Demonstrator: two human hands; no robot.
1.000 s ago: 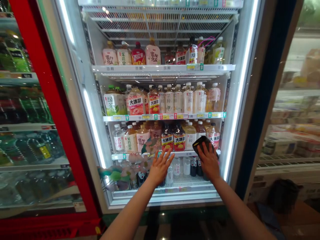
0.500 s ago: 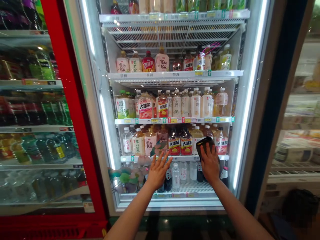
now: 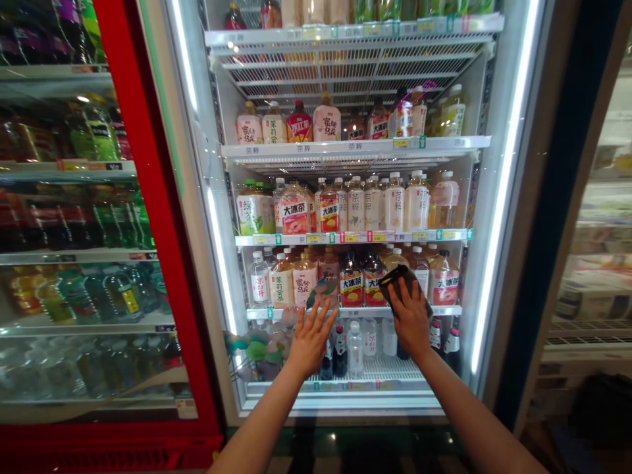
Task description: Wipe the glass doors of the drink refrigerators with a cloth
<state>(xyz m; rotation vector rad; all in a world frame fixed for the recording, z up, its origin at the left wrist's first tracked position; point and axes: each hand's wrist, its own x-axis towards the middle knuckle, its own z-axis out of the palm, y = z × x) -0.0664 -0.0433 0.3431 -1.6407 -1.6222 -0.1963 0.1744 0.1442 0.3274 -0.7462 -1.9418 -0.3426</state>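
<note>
My right hand [image 3: 411, 316] presses a dark cloth [image 3: 402, 280] flat against the glass door [image 3: 345, 359] of a lit drinks fridge, fingers spread over it. The cloth covers part of the bottles on the second shelf from the bottom, just right of the dark-capped tea bottles [image 3: 352, 280]. Further left, my left hand [image 3: 310, 339] has its fingers spread, palm toward the glass and holding nothing. It is by a leaf-and-flower decal [image 3: 264, 349] on the door. Whether the left palm fully touches the glass I cannot tell.
Rows of bottled drinks [image 3: 296, 210] stand on white wire shelves [image 3: 355, 237] behind the glass. At left is a red-framed fridge [image 3: 143, 131] full of bottles. Another display case [image 3: 587, 289] with packaged goods stands at right. A dark, blurry object [image 3: 600, 415] sits low at right.
My right hand has slid the cloth left across the glass, uncovering more of the bottle beside it. The left hand stays nearly in place. The whole view has shifted slightly.
</note>
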